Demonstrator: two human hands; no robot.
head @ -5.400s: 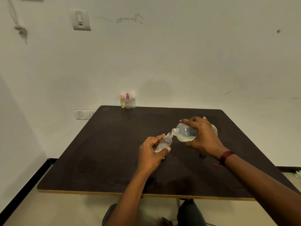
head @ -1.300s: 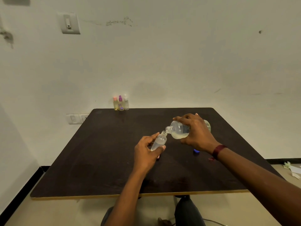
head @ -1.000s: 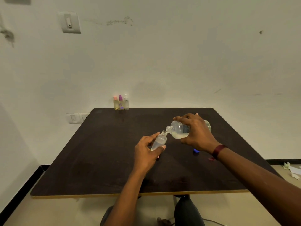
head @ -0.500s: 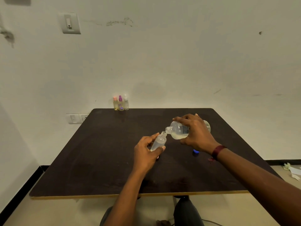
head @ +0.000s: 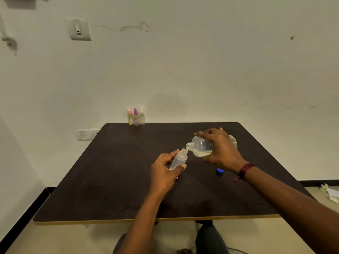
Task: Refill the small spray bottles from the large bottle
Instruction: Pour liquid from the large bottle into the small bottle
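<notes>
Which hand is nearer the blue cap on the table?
Right. The right hand, gripping the large bottle, is right next to the blue cap; the left hand, holding the small bottle, is off to its left.

No legible txt, nos. or brand anywhere. Large bottle (head: 200, 146): faint dark print on its side, partly under right hand (head: 222, 151), too blurred to read. Small spray bottle (head: 178, 159) in left hand (head: 163, 173): nothing legible on it. Purple-cap bottle (head: 136, 118) at far edge of table (head: 110, 180): purple mark low on front, can't tell if label or pic. Wall switch (head: 80, 28): markings too small to read.
</notes>
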